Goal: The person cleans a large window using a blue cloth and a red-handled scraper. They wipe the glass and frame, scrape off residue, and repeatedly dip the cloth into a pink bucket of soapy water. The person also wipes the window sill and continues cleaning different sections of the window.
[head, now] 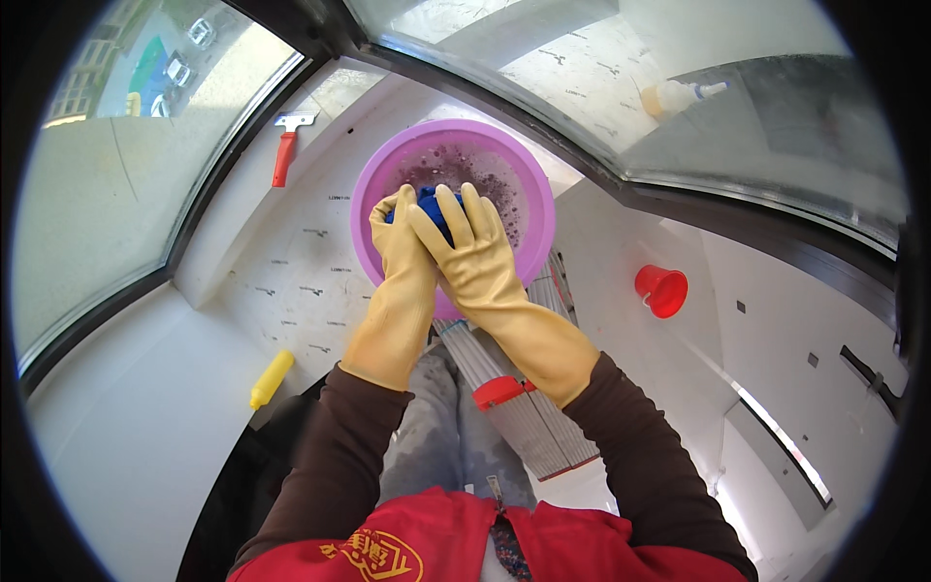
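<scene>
Both my hands wear long pale-yellow rubber gloves and press together around a bunched blue cloth (434,211). My left hand (398,236) closes on its left side, the thumb and fingertips curled. My right hand (473,251) lies over its right side with the fingers spread a little. Both are over a round pink-purple plastic basin (540,211) with dark, foamy water inside. The cloth is partly hidden by the gloves; whether it touches the water I cannot tell.
A red-handled scraper (285,149) lies on the ledge by the left window. Lower left is a yellow bottle (272,379). A folded aluminium ladder (520,407) is beneath my right forearm. Right are a red bucket (661,291) and dark-framed glass (734,131), with a spray bottle (676,97) seen in it.
</scene>
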Motion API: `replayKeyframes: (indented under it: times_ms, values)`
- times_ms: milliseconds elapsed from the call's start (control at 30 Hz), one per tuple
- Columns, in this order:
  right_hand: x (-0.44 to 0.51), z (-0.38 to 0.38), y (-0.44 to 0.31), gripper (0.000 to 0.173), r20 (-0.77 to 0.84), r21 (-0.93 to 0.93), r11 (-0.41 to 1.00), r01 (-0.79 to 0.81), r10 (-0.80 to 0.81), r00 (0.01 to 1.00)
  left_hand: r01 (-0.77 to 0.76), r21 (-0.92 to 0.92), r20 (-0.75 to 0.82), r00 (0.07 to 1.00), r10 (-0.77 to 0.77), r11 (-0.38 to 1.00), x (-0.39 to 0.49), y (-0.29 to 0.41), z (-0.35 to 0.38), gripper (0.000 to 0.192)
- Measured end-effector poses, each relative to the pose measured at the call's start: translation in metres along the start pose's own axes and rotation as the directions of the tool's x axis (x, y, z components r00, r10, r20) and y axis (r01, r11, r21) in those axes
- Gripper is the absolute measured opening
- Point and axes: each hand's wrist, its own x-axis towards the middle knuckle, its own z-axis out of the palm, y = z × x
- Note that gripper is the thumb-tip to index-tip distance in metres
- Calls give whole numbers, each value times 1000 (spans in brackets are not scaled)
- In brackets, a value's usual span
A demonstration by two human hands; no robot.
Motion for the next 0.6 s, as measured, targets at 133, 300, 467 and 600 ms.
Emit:
replayKeyframes:
  times_ms: [133, 300, 467, 600]
  values:
    - [6, 35, 10, 67, 60, 307, 938, -164, 153, 986, -39, -53, 17, 999, 39, 998, -28, 5, 8, 40]
    - [15, 27, 18, 42, 652, 273, 769, -579, 295, 699, -303, 129, 50, 953, 299, 944, -46, 10, 5, 32]
    - [35, -19, 16, 35, 780, 454, 404, -794, 251, 573, -436, 418, 271, 897, 349, 797, -42, 29, 7, 25]
    - [50, -28, 16, 42, 882, 405, 158, -901, 193, 430, -359, 427, 465, 874, 138, 830, -26, 53, 13, 26]
